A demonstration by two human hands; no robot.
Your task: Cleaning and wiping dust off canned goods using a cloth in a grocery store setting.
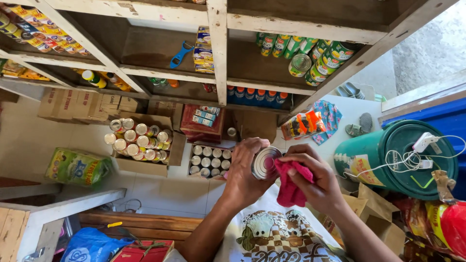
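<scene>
Gripping a silver tin can (265, 163) at chest height, the left hand (245, 170) has its fingers wrapped around the can's side, while the right hand (310, 179) pinches a pink cloth (290, 187) against its rim, above open cardboard boxes of cans (141, 140) on the floor.

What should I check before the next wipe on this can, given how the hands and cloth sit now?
1. Left hand wraps the can: ok.
2. Right hand holds the pink cloth: ok.
3. Cloth touching the can's rim: ok.
4. Can's metal end faces the camera, unobstructed: ok.
5. End already clean: cannot tell.
6. Open box of cans lies below the hands: ok.
</scene>
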